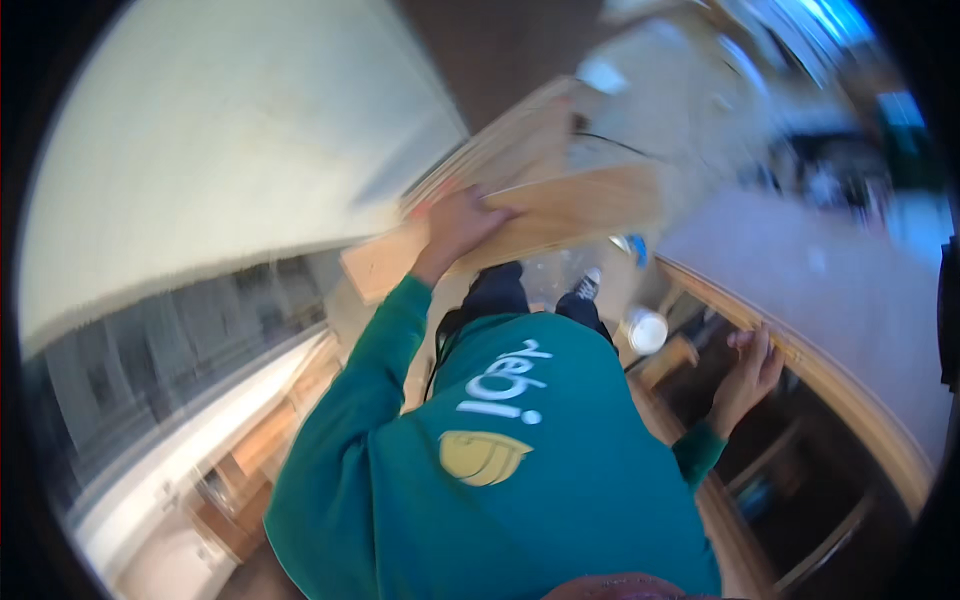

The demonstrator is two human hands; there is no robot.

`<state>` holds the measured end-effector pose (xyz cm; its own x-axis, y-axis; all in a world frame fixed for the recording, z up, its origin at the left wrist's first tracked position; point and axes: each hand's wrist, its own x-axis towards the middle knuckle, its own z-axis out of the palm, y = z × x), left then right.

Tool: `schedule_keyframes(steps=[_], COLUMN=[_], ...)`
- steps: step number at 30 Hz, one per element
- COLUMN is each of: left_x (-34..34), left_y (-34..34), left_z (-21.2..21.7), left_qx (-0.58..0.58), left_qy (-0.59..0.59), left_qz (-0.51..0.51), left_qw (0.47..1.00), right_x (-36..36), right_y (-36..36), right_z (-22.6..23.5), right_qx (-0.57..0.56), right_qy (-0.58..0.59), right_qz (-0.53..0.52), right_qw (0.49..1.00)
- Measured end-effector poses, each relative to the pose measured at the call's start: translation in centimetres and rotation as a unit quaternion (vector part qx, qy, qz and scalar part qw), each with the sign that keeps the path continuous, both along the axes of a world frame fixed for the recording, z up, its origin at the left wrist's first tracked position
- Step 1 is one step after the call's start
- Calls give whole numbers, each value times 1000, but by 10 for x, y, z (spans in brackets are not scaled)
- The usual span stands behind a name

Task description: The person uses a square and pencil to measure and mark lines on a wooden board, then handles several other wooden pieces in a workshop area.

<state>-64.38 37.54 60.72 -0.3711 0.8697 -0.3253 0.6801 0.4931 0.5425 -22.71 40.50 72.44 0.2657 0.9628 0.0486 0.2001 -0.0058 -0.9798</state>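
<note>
Two hands are working apart: my left hand [462, 222] is gripping the wooden board [520, 215], its long axis slanting away rightward; my right hand [752, 368], fingers spread, is resting on the tabletop [850, 390] edge, well right of the board.

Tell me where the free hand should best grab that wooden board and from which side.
Probably the long near edge of the wooden board, from below and from the right. The left hand already grips its left part, and the right hand rests on the table edge on that side.
</note>
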Motion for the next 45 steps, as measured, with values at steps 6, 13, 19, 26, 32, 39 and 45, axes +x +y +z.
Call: schedule_keyframes(steps=[6,13,19,26,32,39,45], left_x=[73,158,180,157,149,149,134], left_y=[-56,-92,-105,-175,-214,-248,-246], left_z=[4,19,5,3,-29,-36,-30], left_qx=[6,-17,108,211,297,264,221], left_qy=[78,-4,2,18,22,-24,-80], left_qz=[109,173,196,217,291,278,144], left_qw=[991,985,975,953,909,923,961], right_x=[55,45,-40,-164,-217,-217,-186], right_y=[84,181,145,33,-27,-77,-96], right_z=[-45,-45,-24,-19,-18,-4,5], right_qx=[-102,-30,150,199,114,115,146], right_qy=[-29,-220,-370,-428,-510,-564,-592], right_qz=[212,355,523,707,775,735,660], right_qw=[972,908,753,526,356,359,440])
